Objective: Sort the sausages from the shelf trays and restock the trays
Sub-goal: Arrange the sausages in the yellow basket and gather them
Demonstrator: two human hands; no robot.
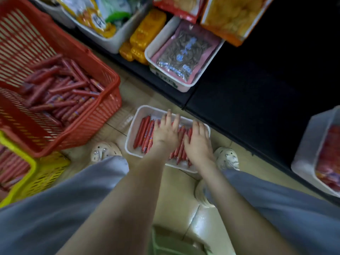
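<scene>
A white tray lies on the floor between my feet, holding a row of red sausages. My left hand lies flat on the sausages in the tray's middle, fingers straight and spread. My right hand rests on the sausages at the tray's right end, fingers extended. A red basket at the left holds a loose heap of red sausages. A yellow basket at the lower left holds more sausages, partly cut off.
A dark shelf runs along the right with a white tray of red packs. Farther back stand a tray with a dried-goods packet, yellow corn packs and snack bags. My grey trouser legs and white clogs flank the tray.
</scene>
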